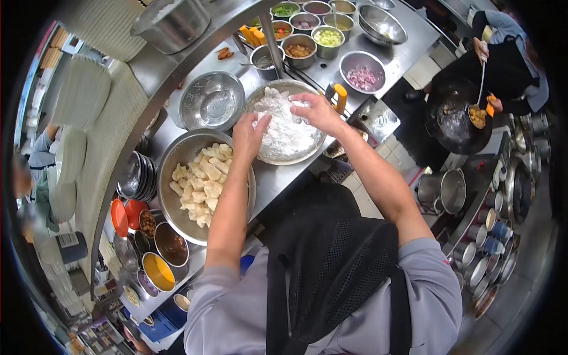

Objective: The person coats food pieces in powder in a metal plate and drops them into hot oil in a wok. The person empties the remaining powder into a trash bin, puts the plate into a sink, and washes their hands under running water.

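A wide, shallow metal bowl (273, 160) holds a heap of white flour-like powder (283, 131) with lumps in it. Whether pieces lie under the powder is hidden. At the heap's left side is my left hand (249, 137), thumb apart from the fingers, its fingertips partly hidden. My right hand (319, 113) reaches over the right side of the heap, fingers spread and touching the powder. Below my left forearm, a big metal bowl (167, 155) contains many pale, powder-coated chunks (201, 180). A perforated metal colander (195, 94) sits beside both bowls.
Tubs of chopped vegetables (328, 37) and a bowl of diced purple onion (362, 77) stand at the back. Sauce containers (158, 272) line the lower left. A plate shelf (171, 65) overhangs the left side. At right, another person works at a wok (458, 121).
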Tool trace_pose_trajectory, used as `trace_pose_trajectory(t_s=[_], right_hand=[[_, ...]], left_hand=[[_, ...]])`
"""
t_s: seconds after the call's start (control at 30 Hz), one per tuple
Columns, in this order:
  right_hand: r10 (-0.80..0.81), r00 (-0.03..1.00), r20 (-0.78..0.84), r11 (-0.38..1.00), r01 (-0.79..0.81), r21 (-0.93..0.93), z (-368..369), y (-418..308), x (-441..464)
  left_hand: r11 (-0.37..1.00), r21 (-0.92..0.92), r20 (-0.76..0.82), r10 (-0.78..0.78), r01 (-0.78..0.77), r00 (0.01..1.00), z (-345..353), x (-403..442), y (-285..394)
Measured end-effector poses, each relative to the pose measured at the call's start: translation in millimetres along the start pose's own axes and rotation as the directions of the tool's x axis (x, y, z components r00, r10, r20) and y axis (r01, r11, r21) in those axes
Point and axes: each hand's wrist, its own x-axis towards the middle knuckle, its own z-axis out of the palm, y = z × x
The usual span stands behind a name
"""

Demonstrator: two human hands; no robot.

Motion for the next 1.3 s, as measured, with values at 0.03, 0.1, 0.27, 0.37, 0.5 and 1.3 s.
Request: trace_pose_trajectory(t_s=[0.03,0.1,0.27,0.37,0.5,1.3], right_hand=[[-0.011,1.0,-0.019,1.0,0.011,0.005,2.5,-2.5,-11.6],[0.04,0.999,0.017,0.994,-0.042,0.106,4.0,-3.1,-21.2],[-0.157,0.979,-0.13,0.985,0.164,0.045,-17.2,17.6,-59.1],[-0.171,0.931,-0.322,0.985,0.156,-0.073,-52.6,20.4,-125.1],[-0.02,0.823,-0.568,0.996,0.068,0.063,-98.0,48.7,-241.1],[0.049,-0.616,-0.786,0.702,-0.538,0.466,-50.3,59.4,-1117.5]], left_hand=[[1.0,0.001,-0.002,-0.011,0.011,1.0,-3.8,-4.2,3.6],[1.0,-0.003,0.011,0.007,-0.007,1.0,-8.8,0.4,10.5],[0.996,0.048,0.05,0.076,-0.078,0.996,-0.9,15.1,-15.9],[0.98,0.0,0.164,0.197,-0.2,0.967,3.3,29.7,14.5],[0.957,-0.229,0.358,0.255,-0.181,0.898,39.8,24.0,123.0],[-0.225,-0.953,-0.021,0.717,-0.203,-0.696,314.0,-786.5,660.0]])
